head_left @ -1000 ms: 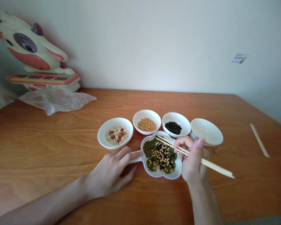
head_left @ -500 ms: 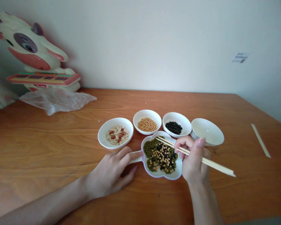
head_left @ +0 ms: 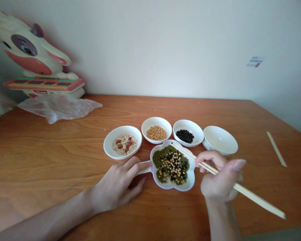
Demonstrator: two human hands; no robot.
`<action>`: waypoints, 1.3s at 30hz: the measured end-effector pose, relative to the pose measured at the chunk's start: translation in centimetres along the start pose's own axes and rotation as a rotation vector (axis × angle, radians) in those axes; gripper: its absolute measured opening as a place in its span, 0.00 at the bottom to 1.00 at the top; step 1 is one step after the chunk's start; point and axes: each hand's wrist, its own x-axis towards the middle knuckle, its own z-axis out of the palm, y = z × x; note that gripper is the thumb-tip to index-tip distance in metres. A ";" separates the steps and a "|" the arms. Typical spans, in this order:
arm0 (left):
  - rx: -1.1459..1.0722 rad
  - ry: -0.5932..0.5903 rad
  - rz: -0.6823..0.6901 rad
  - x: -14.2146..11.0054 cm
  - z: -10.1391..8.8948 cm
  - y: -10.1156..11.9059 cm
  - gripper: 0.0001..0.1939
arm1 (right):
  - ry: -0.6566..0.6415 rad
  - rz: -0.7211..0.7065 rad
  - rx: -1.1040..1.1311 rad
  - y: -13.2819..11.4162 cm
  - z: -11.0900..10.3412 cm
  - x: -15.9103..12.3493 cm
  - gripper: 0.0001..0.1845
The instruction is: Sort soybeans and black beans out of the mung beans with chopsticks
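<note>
A white flower-shaped dish [head_left: 191, 182] with a purple rim lies in front of me. It holds green beans [head_left: 157, 158], with yellow and black beans mixed over them. My left hand [head_left: 115, 185] is closed on the dish's handle [head_left: 144, 171], index finger reaching the rim. A pair of wooden chopsticks [head_left: 257, 199] is gripped in my right hand [head_left: 218, 177], to the right of the dish. Their tips are close together at the dish's far rim, with a small dark bean at or beside them; I cannot tell whether they pinch it.
Behind the dish stand white bowls of peanuts [head_left: 125, 144], yellow beans [head_left: 156, 133] and black beans [head_left: 185, 136], plus another white bowl [head_left: 220, 139] at right. A paper strip [head_left: 276, 149] lies far right. A plastic bag [head_left: 61, 108] and a cow-shaped toy keyboard [head_left: 45, 83] sit back left.
My right hand has shifted right and tilted, and the chopsticks' rear ends have swung down and right. Their tips have moved slightly toward the dish's far rim. My left hand stays on the handle.
</note>
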 end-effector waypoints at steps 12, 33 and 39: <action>0.017 0.001 -0.002 -0.1 0.0 -0.1 0.28 | 0.356 0.031 0.078 -0.2 -1.3 1.2 0.46; 0.016 0.000 -0.014 0.0 0.1 -0.1 0.28 | -0.328 0.153 0.025 1.6 -1.3 0.5 0.53; 0.019 -0.010 -0.013 -0.1 0.1 -0.2 0.27 | -0.327 0.138 0.011 1.9 -1.3 0.5 0.51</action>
